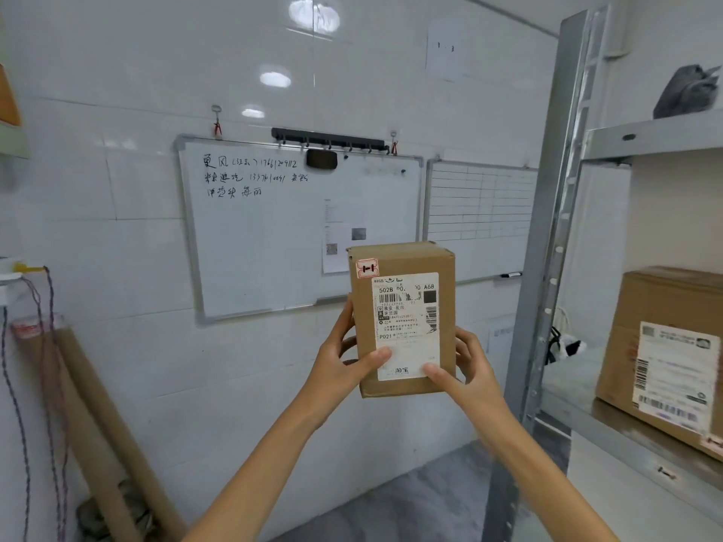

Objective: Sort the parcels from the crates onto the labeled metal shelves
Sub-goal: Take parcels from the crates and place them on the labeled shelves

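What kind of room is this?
Most likely a parcel sorting or storage room. The left hand and right hand hold up a labelled cardboard parcel, another box sits on the metal shelf, and a whiteboard carries handwritten notes.

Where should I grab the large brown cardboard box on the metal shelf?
The large brown cardboard box sits flat on the metal shelf, label facing out. Probably come from the open front, gripping its opposite side walls.
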